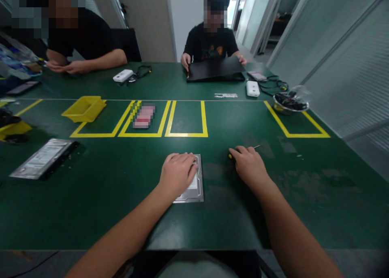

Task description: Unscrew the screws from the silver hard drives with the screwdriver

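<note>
A silver hard drive (199, 189) with a pale label lies flat on the green table in front of me. My left hand (178, 173) rests over its upper left part, fingers bent together and pressed on it, so much of the drive is hidden. To the right, my right hand (248, 164) lies on the table, closed around a screwdriver (230, 156). The yellow and black end of its handle shows by the thumb, and a thin metal shaft sticks out past the fingers at the far side.
Another hard drive (45, 158) lies at the left, small bits beside it. Yellow tape (185, 135) marks spaces holding a yellow bin (85, 110) and a blurred pink object (144, 116). A metal bowl (291, 103) stands at right. Two people sit opposite; one holds a black panel (215, 70).
</note>
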{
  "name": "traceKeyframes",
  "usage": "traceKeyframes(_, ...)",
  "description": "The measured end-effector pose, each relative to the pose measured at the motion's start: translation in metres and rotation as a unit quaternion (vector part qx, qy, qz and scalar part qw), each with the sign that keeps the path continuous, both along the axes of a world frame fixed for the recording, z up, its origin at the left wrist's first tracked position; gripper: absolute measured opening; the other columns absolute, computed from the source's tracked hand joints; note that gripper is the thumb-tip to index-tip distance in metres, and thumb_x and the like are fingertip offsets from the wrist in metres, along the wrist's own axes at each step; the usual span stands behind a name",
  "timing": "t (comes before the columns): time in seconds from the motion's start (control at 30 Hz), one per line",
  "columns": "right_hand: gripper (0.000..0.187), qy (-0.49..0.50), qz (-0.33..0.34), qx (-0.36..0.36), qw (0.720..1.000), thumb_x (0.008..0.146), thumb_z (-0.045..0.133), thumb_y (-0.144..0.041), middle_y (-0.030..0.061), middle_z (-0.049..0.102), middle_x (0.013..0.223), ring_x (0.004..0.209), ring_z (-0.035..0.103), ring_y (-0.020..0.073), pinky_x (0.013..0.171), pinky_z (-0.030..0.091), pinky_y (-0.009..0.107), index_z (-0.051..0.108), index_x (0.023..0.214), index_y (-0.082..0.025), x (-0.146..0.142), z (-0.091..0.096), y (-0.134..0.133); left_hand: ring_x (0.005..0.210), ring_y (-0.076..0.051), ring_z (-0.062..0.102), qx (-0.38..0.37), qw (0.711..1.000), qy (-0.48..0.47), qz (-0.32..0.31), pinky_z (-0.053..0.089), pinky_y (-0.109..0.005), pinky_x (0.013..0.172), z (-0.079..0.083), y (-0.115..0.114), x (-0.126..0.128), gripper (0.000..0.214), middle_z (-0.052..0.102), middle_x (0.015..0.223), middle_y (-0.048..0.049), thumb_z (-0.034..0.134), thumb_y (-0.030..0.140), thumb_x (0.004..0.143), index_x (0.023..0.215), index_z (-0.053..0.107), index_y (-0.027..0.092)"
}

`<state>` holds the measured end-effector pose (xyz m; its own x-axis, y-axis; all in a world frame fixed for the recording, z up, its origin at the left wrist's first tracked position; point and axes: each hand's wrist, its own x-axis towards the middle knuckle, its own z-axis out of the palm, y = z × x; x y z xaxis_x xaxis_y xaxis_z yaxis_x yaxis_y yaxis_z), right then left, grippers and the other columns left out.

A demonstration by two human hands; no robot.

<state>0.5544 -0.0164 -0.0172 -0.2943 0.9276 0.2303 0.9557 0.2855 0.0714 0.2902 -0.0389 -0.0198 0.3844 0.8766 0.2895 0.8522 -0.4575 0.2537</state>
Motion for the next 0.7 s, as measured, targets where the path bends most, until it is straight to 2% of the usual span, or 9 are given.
traceKeyframes(0.17, 0.029, -0.005, 0.008, 0.005, 1.000, 0.093, 0.043, -0.011, 0.0116, 0.070, 0.095, 0.083, 0.056, 0.0253, 0.068, 0.036, 0.036, 0.070, 0.102, -0.019, -0.001, 0.005, 0.004, 0.124, -0.028, 0.059, 0.017, 1.000, -0.009, -0.002, 0.031, -0.052, 0.108, 0.000, -0.004, 0.004, 0.029, 0.069, 0.128, -0.0090, 0.048, 0.030, 0.098, 0.121, 0.064, 0.022)
traceKeyframes(0.27, 0.027, 0.022, -0.023, 0.046, 0.998, 0.095, 0.041, -0.016, 0.0144, 0.068, 0.096, 0.082, 0.057, 0.0255, 0.070, 0.039, 0.037, 0.065, 0.107, -0.014, -0.004, 0.021, 0.007, 0.129, -0.029, 0.056, 0.012, 1.000, -0.016, -0.006, 0.030, -0.053, 0.108, -0.001, -0.002, 0.003, 0.031, 0.066, 0.132, -0.0094, 0.048, 0.031, 0.098, 0.124, 0.063, 0.022)
traceKeyframes(0.37, 0.028, 0.076, -0.042, 0.101, 0.991, 0.096, 0.045, -0.024, 0.0162, 0.065, 0.103, 0.090, 0.059, 0.0248, 0.077, 0.044, 0.037, 0.057, 0.116, -0.009, -0.011, 0.046, 0.008, 0.123, -0.028, 0.060, 0.001, 1.000, -0.021, -0.012, 0.030, -0.053, 0.107, -0.001, 0.000, 0.001, 0.032, 0.067, 0.131, -0.0093, 0.049, 0.031, 0.098, 0.126, 0.063, 0.024)
traceKeyframes(0.47, 0.025, 0.232, 0.009, 0.156, 0.960, 0.092, 0.055, -0.029, 0.0092, 0.066, 0.099, 0.081, 0.061, 0.0186, 0.075, 0.048, 0.032, 0.057, 0.112, -0.015, -0.023, 0.072, 0.009, 0.120, -0.028, 0.061, 0.000, 1.000, -0.022, -0.017, 0.030, -0.052, 0.106, 0.000, 0.001, 0.000, 0.032, 0.068, 0.129, -0.0091, 0.049, 0.031, 0.097, 0.125, 0.063, 0.025)
traceKeyframes(0.53, 0.026, 0.326, 0.053, 0.138, 0.934, 0.089, 0.058, -0.028, 0.0022, 0.065, 0.086, 0.068, 0.059, 0.0148, 0.067, 0.048, 0.029, 0.057, 0.113, -0.018, -0.033, 0.086, 0.010, 0.119, -0.028, 0.061, 0.001, 1.000, -0.021, -0.019, 0.031, -0.052, 0.105, 0.000, 0.001, 0.000, 0.032, 0.068, 0.128, -0.0093, 0.049, 0.032, 0.097, 0.124, 0.064, 0.025)
traceKeyframes(0.6, 0.030, 0.367, 0.092, 0.101, 0.920, 0.088, 0.059, -0.026, -0.0030, 0.061, 0.075, 0.061, 0.057, 0.0126, 0.063, 0.047, 0.027, 0.056, 0.117, -0.019, -0.043, 0.094, 0.012, 0.119, -0.028, 0.061, 0.002, 1.000, -0.018, -0.017, 0.030, -0.053, 0.105, 0.001, 0.001, 0.001, 0.032, 0.068, 0.128, -0.0091, 0.049, 0.031, 0.097, 0.125, 0.064, 0.025)
traceKeyframes(0.7, 0.028, 0.368, 0.139, 0.069, 0.917, 0.086, 0.059, -0.024, -0.0045, 0.058, 0.072, 0.060, 0.056, 0.0106, 0.062, 0.046, 0.025, 0.059, 0.114, -0.018, -0.054, 0.098, 0.018, 0.119, -0.028, 0.060, -0.001, 1.000, -0.013, -0.014, 0.030, -0.053, 0.104, 0.002, 0.001, 0.003, 0.032, 0.068, 0.127, -0.0088, 0.049, 0.031, 0.097, 0.125, 0.064, 0.025)
